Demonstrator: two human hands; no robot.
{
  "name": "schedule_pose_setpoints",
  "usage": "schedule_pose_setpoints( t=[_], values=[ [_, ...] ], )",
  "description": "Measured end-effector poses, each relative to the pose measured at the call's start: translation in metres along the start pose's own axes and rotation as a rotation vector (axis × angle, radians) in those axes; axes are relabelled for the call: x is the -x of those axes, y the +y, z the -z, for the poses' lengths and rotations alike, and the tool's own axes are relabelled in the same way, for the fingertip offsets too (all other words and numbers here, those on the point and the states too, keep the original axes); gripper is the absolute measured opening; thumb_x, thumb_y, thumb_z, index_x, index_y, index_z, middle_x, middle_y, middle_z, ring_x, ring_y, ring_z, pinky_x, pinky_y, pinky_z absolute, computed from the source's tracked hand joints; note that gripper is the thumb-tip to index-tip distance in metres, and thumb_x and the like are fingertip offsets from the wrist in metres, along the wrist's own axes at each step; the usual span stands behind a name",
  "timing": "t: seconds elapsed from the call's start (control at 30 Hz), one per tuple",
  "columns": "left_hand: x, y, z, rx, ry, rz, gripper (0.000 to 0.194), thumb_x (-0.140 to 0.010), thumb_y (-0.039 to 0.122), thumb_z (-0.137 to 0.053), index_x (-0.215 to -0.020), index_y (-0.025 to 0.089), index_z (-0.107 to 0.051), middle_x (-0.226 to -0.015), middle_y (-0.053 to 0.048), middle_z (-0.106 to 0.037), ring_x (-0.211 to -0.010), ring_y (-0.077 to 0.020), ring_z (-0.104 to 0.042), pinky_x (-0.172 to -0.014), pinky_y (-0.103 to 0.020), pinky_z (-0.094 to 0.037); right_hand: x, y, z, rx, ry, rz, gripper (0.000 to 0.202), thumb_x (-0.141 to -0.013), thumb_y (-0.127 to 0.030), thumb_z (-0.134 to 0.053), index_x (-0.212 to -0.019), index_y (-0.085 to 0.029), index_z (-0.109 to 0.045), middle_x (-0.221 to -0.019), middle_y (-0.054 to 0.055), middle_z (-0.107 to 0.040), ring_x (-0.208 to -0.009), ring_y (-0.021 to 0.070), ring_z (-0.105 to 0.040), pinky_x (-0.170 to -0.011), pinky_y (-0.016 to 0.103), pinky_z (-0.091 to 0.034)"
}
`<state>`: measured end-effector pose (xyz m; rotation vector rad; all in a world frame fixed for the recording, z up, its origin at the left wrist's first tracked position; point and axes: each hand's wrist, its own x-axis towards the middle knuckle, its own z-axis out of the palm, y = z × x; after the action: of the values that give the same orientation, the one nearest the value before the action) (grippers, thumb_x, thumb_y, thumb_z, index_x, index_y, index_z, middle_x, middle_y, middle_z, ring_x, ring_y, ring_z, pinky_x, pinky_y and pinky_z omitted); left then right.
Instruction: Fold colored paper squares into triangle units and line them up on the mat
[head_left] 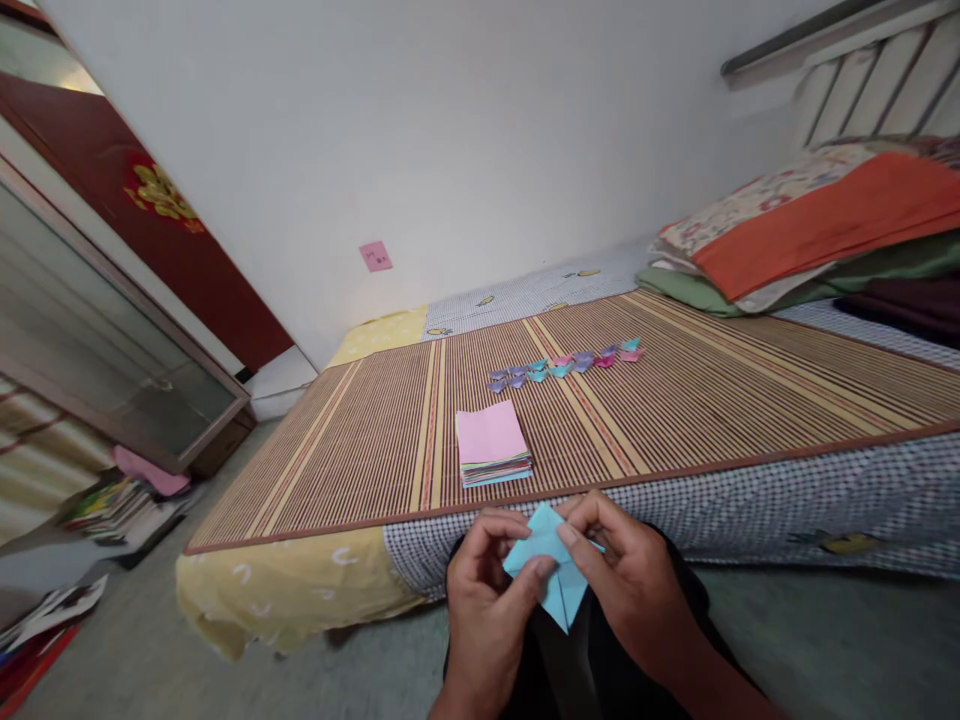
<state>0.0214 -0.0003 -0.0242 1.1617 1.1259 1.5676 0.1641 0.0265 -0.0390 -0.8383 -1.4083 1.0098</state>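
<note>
Blue paper point(568, 583), one sheet, folded to a diamond, with a narrow point downward and a seam down the lower half. Held in the air just off the near edge of the bed point(337, 570), above the lap.

Left hand point(484, 595): fingers closed in a pinch on the left side of the sheet, with thumb flat near the middle. Right hand point(637, 575): fingers pinched on the upper right side, with thumb on the face. Fingertips behind the sheet: hidden, exact grip impossible to tell.

Stack of square paper point(491, 435), pink on top: on the mat point(375, 430), close to the near edge of the bed. Small folded pieces point(561, 370), several colours: in two rows beyond the stack, toward the right.

Handling, by judgement: hold lightly with the left thumb, without bending the point. Match edges to the centre seam before pressing. Run the right thumb outward from the middle, slowly, for a sharp crease. Without firm backing, prone to skewed layers; best supported from behind.
</note>
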Motion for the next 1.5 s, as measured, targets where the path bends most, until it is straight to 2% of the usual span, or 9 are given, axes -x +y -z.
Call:
schedule_pose_setpoints(
  t=[0.17,0.37,0.53,1.1,1.17,1.23,1.3,1.4,1.5],
  values=[
    [0.001,-0.003,0.003,0.015,0.008,-0.010,0.019,-0.071,0.025,-0.087,-0.077,0.019,-0.070,-0.092,-0.005,-0.068,-0.088,-0.0202,-0.064,-0.076,-0.027,-0.052,0.002,-0.003,0.001,-0.008,0.004,0.016,0.023,-0.100,-0.031,-0.056,-0.079,-0.022,-0.053,-0.084,0.002,-0.064,-0.075,0.0162,-0.064,-0.065,0.024,-0.053],
    [0.001,-0.002,0.001,-0.021,0.088,-0.005,0.024,-0.076,0.034,-0.083,-0.066,0.017,-0.069,-0.076,-0.004,-0.064,-0.073,-0.0172,-0.061,-0.066,-0.025,-0.050,0.004,-0.005,-0.002,0.027,0.036,0.029,0.023,-0.099,-0.031,-0.056,-0.078,-0.022,-0.053,-0.083,0.003,-0.064,-0.071,0.0162,-0.063,-0.058,0.023,-0.052],
    [0.002,-0.002,-0.002,-0.030,0.125,0.013,0.029,-0.075,0.036,-0.084,-0.063,0.017,-0.067,-0.072,-0.003,-0.065,-0.070,-0.0164,-0.060,-0.065,-0.025,-0.050,0.005,-0.006,-0.005,0.115,0.068,0.090,0.023,-0.099,-0.029,-0.054,-0.077,-0.023,-0.053,-0.077,0.001,-0.063,-0.069,0.0163,-0.064,-0.061,0.025,-0.052],
    [0.004,-0.005,-0.004,-0.050,0.204,0.000,0.030,-0.074,0.033,-0.086,-0.064,0.018,-0.062,-0.070,-0.001,-0.065,-0.068,-0.0144,-0.061,-0.065,-0.023,-0.050,0.003,-0.003,-0.009,0.168,0.113,0.138,0.020,-0.094,-0.020,-0.058,-0.075,-0.023,-0.052,-0.077,0.001,-0.064,-0.070,0.0163,-0.065,-0.064,0.026,-0.053],
    [0.002,-0.003,-0.004,-0.017,0.208,0.040,0.027,-0.072,0.032,-0.088,-0.074,0.018,-0.065,-0.069,0.001,-0.064,-0.065,-0.0133,-0.059,-0.061,-0.022,-0.049,0.002,-0.003,-0.010,0.176,0.120,0.141,0.020,-0.094,-0.020,-0.058,-0.075,-0.023,-0.051,-0.076,0.001,-0.064,-0.069,0.0164,-0.064,-0.064,0.026,-0.052],
    [-0.001,0.001,-0.003,0.015,0.150,0.105,0.032,-0.070,0.032,-0.089,-0.092,0.019,-0.070,-0.067,0.004,-0.061,-0.060,-0.0113,-0.056,-0.056,-0.020,-0.045,0.002,-0.003,-0.009,0.191,0.118,0.144,0.021,-0.093,-0.020,-0.058,-0.073,-0.023,-0.051,-0.074,0.000,-0.062,-0.067,0.0161,-0.063,-0.063,0.026,-0.052],
    [-0.006,0.005,-0.001,0.027,0.034,0.176,0.037,-0.069,0.033,-0.089,-0.098,0.018,-0.073,-0.065,0.004,-0.060,-0.056,-0.0098,-0.052,-0.053,-0.019,-0.042,0.002,-0.003,-0.009,0.203,0.096,0.139,0.022,-0.092,-0.020,-0.057,-0.071,-0.023,-0.050,-0.072,0.000,-0.061,-0.065,0.0158,-0.062,-0.062,0.026,-0.051],
    [-0.014,0.009,0.004,0.033,-0.100,0.255,0.029,-0.068,0.036,-0.090,-0.075,0.014,-0.072,-0.064,0.001,-0.063,-0.056,-0.0094,-0.050,-0.054,-0.020,-0.041,0.001,-0.003,-0.008,0.205,0.051,0.117,0.022,-0.092,-0.020,-0.056,-0.071,-0.024,-0.049,-0.071,-0.001,-0.060,-0.065,0.0159,-0.061,-0.061,0.026,-0.049],
    [-0.019,0.009,0.007,0.044,-0.131,0.260,0.028,-0.070,0.034,-0.089,-0.068,0.015,-0.070,-0.061,0.002,-0.060,-0.056,-0.0089,-0.049,-0.054,-0.019,-0.039,0.000,-0.003,-0.007,0.211,0.018,0.095,0.022,-0.092,-0.022,-0.057,-0.072,-0.023,-0.049,-0.069,-0.001,-0.058,-0.063,0.0155,-0.059,-0.059,0.026,-0.048]
  ],
)
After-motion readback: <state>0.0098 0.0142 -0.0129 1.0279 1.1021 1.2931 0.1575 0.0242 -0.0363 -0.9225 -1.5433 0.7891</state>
